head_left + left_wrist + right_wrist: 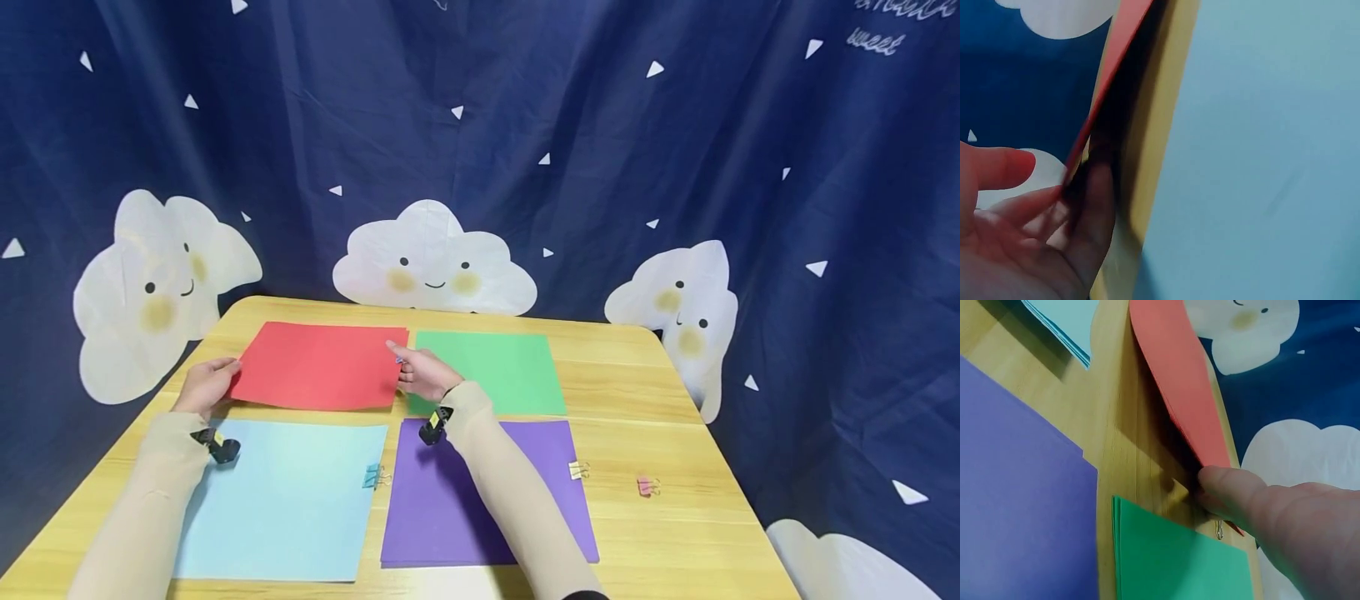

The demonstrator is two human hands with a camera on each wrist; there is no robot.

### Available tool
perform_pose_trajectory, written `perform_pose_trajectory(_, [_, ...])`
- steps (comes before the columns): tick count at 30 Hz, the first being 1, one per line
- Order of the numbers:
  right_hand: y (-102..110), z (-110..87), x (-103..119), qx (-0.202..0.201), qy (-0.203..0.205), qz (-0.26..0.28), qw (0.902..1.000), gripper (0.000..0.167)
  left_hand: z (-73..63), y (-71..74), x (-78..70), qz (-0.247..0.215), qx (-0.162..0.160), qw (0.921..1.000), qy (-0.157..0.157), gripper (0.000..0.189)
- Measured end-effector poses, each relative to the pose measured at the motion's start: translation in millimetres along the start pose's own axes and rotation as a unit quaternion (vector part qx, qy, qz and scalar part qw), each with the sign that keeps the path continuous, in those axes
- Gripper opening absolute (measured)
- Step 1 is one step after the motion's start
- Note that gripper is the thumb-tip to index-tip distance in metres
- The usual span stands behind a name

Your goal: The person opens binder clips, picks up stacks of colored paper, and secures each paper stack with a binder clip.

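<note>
Four coloured papers: red and green on the far side, light blue and purple on the near side of the wooden table (675,550).
Red paper (315,367): far left, lifted off the wood and bowed between both hands; its near edge casts a shadow.
Left hand (206,387): fingers extended beneath the red's left edge, the thumb standing off it.
Right hand (426,373): thumb and fingers pinch the red's right edge, beside a small blue clip (400,360) that they partly hide.
Green paper (513,367): just right of the red, a narrow strip of wood between their edges.
Light blue paper (288,500): a teal clip (372,476) bites its right edge; the left sleeve (142,508) overlaps its left side.
Purple paper (435,500): near the light blue, under the right sleeve (517,492), with a pale yellow clip (577,470) on its right edge.
Widest room: wood right of green and purple, where a pink clip (647,486) lies well apart from the table's edge.
</note>
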State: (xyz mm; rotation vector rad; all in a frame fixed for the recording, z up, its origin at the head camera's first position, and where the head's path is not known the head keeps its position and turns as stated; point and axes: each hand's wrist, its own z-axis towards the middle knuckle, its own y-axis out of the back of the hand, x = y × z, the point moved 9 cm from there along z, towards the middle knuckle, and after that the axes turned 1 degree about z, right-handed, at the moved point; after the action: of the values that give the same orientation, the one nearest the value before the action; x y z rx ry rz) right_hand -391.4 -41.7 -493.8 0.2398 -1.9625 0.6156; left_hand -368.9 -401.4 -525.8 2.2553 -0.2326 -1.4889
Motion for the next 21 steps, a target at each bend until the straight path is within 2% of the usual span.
perform_pose_trajectory(8, [-0.9, -4.5, 1.8, 0.011, 0.007, -0.002, 0.9999, 0.038, -5.7, 3.2, -12.3, 0.05, -0.025, 0.9984, -0.01, 0.066])
perform_pose_trajectory(15, [-2.5, -12.1, 5.3, 0.024, 0.011, 0.008, 0.9996, 0.037, -10.4, 4.4, -13.5, 0.035, -0.027, 0.999, -0.003, 0.066])
perform_pose_trajectory(21, [3.5, -23.4, 9.9, 0.005, 0.015, 0.031, 0.9994, 0.023, -17.6, 5.4, -17.1, 0.013, -0.051, 0.9986, -0.008, 0.065])
